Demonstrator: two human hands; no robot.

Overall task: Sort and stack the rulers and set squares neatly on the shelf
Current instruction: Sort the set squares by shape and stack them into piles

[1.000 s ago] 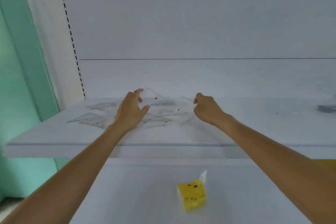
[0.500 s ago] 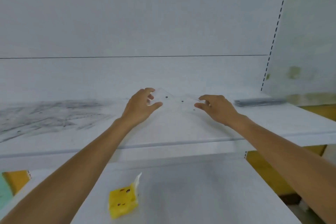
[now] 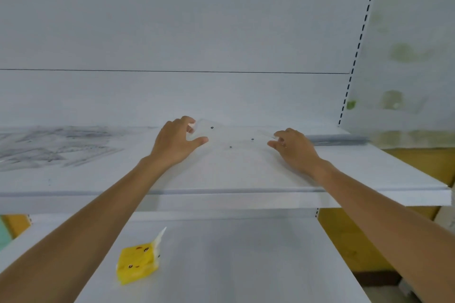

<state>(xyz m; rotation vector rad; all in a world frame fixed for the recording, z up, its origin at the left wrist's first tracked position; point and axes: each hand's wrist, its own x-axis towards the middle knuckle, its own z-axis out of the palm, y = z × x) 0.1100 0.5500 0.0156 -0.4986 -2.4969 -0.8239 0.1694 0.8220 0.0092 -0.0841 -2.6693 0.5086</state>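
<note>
As both hands are reaching over the upper shelf [image 3: 369,179], I am reading this as the gathering step. The clear set squares [image 3: 231,136] are sitting between the two hands, toward the back of the board. Whether they are resting on it or just lifted I cannot tell. The left hand [image 3: 176,141] is curling thumb and fingers round their left corner. The right hand [image 3: 294,149] is pinching their right end with bent fingertips, so both are grasping the same bundle. The plastic is almost vanishing against the white, with only small dark holes showing, so I am not counting pieces.

A flat dark stack of rulers [image 3: 337,140] is lying just beside the right hand. A blurred grey scatter of more pieces [image 3: 56,147] is lying well apart to the left. I am judging that the next move is calling for squaring the edges and setting the bundle down near the rulers without letting the slippery sheets fan out. A yellow packet [image 3: 138,262] is sitting on the lower shelf [image 3: 246,265].
</note>
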